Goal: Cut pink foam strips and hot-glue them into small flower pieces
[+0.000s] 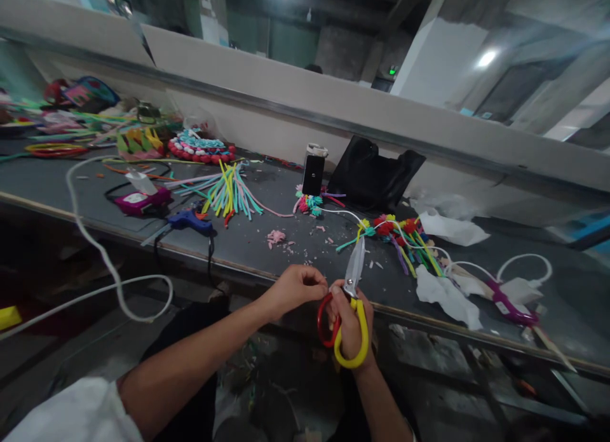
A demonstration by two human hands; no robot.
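Right hand (350, 328): grasps scissors (352, 282), lower centre, blades upward.
Left hand (298, 286): just beside, fingertips bunched; cannot tell if holding anything.
Pink tuft (276, 237): mid-frame, on the table (257, 254).
Phone (313, 175): upright, above centre.

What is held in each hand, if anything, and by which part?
Right hand: scissors, by the handles. Left hand: cannot tell whether its fingers pinch anything.

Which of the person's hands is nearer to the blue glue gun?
Left. The left hand is to the right of the blue glue gun, not touching it; the right hand, which holds the scissors, is farther to the right.
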